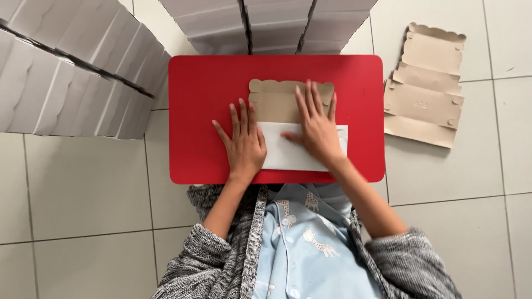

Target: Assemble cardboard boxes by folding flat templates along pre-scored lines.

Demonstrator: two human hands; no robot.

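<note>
The left hand (244, 145) and right hand (317, 132) cover the middle of the flat carton blank (275, 102). The stacks of folded boxes (72, 72) run past the top and left edges. Embossing on the spare blank (424, 88) is too small to tell.

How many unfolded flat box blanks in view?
2. One box blank lies on the red board, under both the left hand and right hand. The other blank lies on the tiled floor right of the board. More may be stacked under it.

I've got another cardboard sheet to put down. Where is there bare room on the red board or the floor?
Free: the red board left of the left hand, and its strip right of the right hand. Bare tile lies below the grey box stacks. Crowded: mid-board, where both hands press the cardboard sheet, and the floor holding the flat sheets.
</note>
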